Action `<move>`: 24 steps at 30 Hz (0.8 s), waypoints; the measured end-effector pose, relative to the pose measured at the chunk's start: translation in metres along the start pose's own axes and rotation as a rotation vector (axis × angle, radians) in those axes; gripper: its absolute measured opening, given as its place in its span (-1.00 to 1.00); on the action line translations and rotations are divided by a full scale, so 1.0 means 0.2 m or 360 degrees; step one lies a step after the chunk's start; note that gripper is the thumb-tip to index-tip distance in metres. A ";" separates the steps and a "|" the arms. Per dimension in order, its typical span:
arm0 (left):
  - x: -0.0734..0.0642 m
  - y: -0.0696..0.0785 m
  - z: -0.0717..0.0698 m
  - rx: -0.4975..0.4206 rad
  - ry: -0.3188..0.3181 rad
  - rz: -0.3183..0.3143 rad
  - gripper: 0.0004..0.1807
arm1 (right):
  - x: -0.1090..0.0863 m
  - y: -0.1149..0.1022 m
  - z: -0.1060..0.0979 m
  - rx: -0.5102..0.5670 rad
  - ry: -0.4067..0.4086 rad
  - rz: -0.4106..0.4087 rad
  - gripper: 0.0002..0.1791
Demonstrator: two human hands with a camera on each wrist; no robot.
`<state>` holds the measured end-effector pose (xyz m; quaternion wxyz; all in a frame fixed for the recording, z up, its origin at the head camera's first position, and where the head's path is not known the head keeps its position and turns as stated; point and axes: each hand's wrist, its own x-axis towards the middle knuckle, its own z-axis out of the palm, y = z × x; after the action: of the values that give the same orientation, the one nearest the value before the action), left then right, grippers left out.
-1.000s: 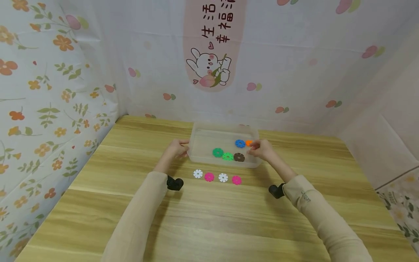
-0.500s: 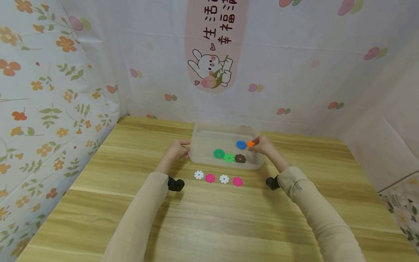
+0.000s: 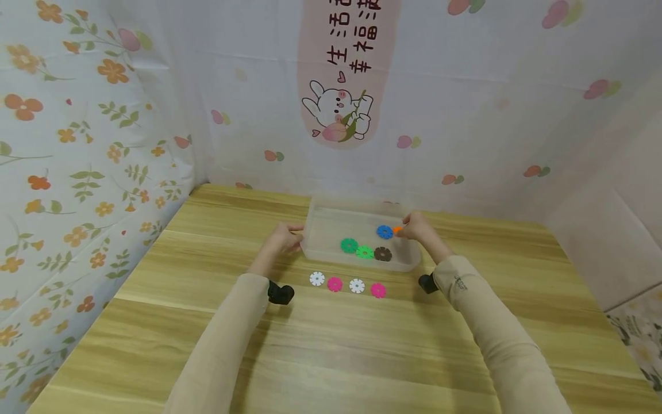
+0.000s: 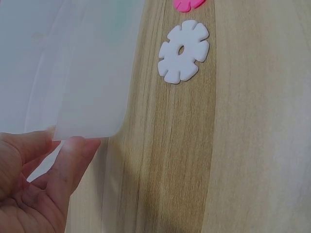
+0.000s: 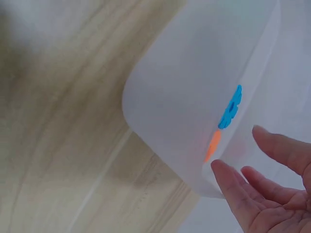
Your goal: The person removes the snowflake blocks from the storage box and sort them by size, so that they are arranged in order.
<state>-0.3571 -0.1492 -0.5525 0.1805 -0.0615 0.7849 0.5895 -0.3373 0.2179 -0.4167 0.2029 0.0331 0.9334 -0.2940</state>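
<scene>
A translucent plastic box (image 3: 331, 218) stands at the back of the table, seen in all three views. My left hand (image 3: 283, 238) pinches its left end wall between thumb and fingers (image 4: 73, 155). Over the box's right end is my right hand (image 3: 420, 230), thumb and fingers apart with nothing between them in the right wrist view. Its fingertips are by an orange notched disc (image 5: 212, 145), partly hidden in the head view. Beside that lies a blue notched disc (image 5: 231, 108). A dark green disc (image 3: 349, 245), a bright green disc (image 3: 364, 252) and a brown disc (image 3: 383, 254) lie nearer the front wall.
In front of the box runs a row of discs: white disc (image 3: 317, 279), pink disc (image 3: 334, 284), second white disc (image 3: 357, 286), second pink disc (image 3: 378, 290). Patterned cloth (image 3: 248, 115) hangs behind the wooden table (image 3: 341, 356).
My right hand has moved slightly toward the back, its fingers coming in by the orange disc. The left hand stays at the box's left end. The head view has shifted a little.
</scene>
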 end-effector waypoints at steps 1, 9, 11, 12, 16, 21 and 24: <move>-0.06 0.04 0.00 0.0023 -0.0002 0.0007 -0.55 | 0.09 0.06 0.01 -0.0027 0.0027 -0.0043 -0.29; -0.10 0.06 0.02 -0.0032 -0.0017 0.0016 -0.57 | -0.02 -0.09 -0.01 -0.0376 0.0043 -0.0011 -0.50; -0.06 0.03 0.01 -0.0034 -0.0007 -0.0003 -0.57 | -0.14 -0.17 -0.01 -0.0393 0.0056 -0.0034 -0.60; -0.04 0.02 0.02 -0.0026 0.0008 -0.0033 -0.57 | -0.18 -0.20 -0.01 -0.0387 0.0054 -0.0049 -0.65; 0.01 -0.01 0.02 -0.0022 0.0034 -0.0075 -0.57 | -0.26 -0.25 0.00 -0.0408 0.0036 -0.0064 -0.75; -0.04 0.03 0.03 0.0015 0.0055 -0.0105 -0.56 | -0.18 -0.21 0.02 -0.0484 0.0002 -0.0085 -0.64; -0.11 0.09 0.02 0.0035 0.0050 -0.0075 -0.56 | -0.05 -0.16 0.03 -0.0462 -0.0035 -0.0053 -0.55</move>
<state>-0.3407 -0.1422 -0.5299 0.1827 -0.0871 0.7925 0.5753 -0.3324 0.1877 -0.4006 0.2108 -0.0154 0.9643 -0.1595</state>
